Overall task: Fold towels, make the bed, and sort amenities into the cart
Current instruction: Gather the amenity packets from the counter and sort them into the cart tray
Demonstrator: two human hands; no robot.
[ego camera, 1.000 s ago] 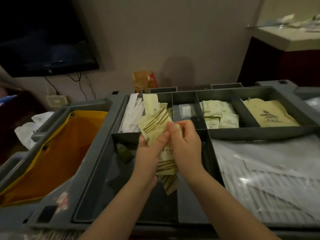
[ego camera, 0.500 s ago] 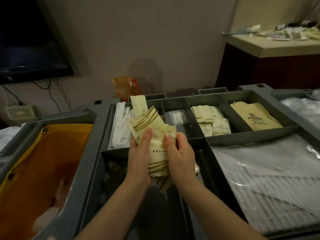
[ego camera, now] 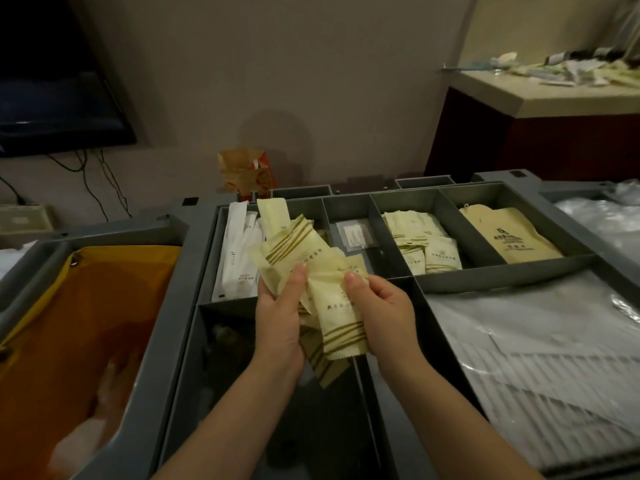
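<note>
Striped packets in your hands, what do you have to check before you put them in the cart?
1. Grip: the left hand and the right hand both hold the striped packets: ok.
2. Same kind all through the bunch: cannot tell, the lower ones are hidden behind the hands.
3. A home for them: a matching pile lies in a back-row compartment: ok.
4. Room there: the compartment's walls show above the pile: ok.
5. Way across: nothing stands between the hands and that compartment: ok.
</note>
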